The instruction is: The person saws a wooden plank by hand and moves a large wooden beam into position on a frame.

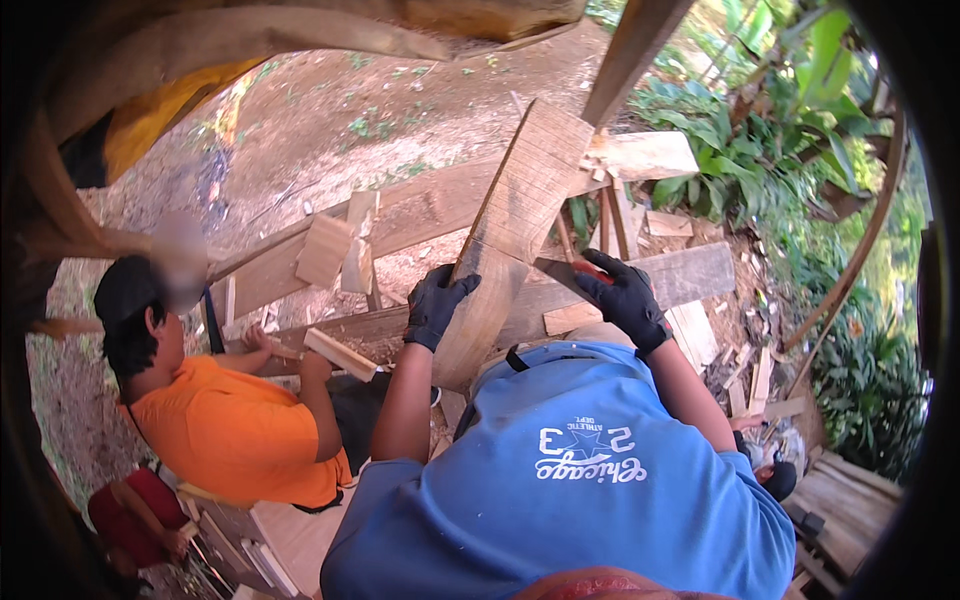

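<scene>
A thick, rough wooden board (515, 215) rises at a slant in front of me, its lower end near my lap. My left hand (437, 305), in a black glove, is closed around its left edge. My right hand (630, 303), also black-gloved, is closed on the red handle of a bladed tool (560, 273). Its dark, flat blade reaches toward the board's right edge; the blade's far part is hidden behind or against the board, and its exact kind cannot be made out. Dark lines cross the board's face.
Long beams (430, 205) lie across in front of me, with wood offcuts (325, 250) on them. A person in an orange shirt (245, 430) sits close at my left, holding a wood piece (340, 353). Scraps (760, 380) litter the ground at right, beside green plants (720, 140). A post (635, 60) stands ahead.
</scene>
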Motion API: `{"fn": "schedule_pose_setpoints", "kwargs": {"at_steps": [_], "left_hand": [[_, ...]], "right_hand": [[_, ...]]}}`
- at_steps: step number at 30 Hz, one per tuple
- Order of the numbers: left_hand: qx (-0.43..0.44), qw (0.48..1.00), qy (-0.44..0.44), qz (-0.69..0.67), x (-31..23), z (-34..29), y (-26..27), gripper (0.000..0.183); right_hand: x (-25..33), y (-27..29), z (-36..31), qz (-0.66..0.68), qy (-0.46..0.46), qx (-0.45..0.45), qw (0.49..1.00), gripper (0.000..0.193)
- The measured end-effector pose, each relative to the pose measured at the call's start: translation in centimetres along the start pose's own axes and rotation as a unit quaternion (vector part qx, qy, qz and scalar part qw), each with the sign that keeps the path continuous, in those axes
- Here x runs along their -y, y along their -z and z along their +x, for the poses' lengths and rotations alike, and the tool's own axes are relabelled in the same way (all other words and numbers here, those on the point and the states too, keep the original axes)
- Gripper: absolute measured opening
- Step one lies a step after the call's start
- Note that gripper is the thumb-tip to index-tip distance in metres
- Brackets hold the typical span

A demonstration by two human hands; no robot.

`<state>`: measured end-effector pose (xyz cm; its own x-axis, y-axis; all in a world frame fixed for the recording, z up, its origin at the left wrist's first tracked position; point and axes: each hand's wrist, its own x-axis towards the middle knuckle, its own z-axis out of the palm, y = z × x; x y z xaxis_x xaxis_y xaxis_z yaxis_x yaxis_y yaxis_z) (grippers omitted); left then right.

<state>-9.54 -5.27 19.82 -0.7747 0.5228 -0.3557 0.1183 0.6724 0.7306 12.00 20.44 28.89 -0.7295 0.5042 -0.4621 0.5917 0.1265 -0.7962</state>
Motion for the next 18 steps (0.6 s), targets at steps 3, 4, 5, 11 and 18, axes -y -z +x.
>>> {"fn": "schedule_pose_setpoints", "kwargs": {"at_steps": [3,4,5,11,18], "left_hand": [[-0.02,0.995,0.059,-0.082,5.3,0.8,0.3,0.061],[-0.022,0.989,0.094,-0.113,7.0,1.0,0.1,0.059],[-0.051,0.98,0.114,-0.152,9.0,1.0,-0.8,0.059],[-0.137,0.887,0.267,-0.35,13.8,4.4,-5.5,0.075],[-0.035,0.608,0.064,-0.791,5.6,7.9,-9.9,0.057]], "right_hand": [[-3.2,-1.3,0.9,-0.002,0.024,0.02,1.0,0.067],[-2.7,-1.2,0.7,0.003,0.013,0.028,1.0,0.066],[-2.3,-0.9,0.4,0.007,0.005,0.035,0.999,0.064],[-1.1,0.7,-0.6,-0.049,-0.013,-0.009,0.999,0.058],[-4.9,2.1,-0.8,-0.111,0.071,-0.075,0.988,0.062]]}}
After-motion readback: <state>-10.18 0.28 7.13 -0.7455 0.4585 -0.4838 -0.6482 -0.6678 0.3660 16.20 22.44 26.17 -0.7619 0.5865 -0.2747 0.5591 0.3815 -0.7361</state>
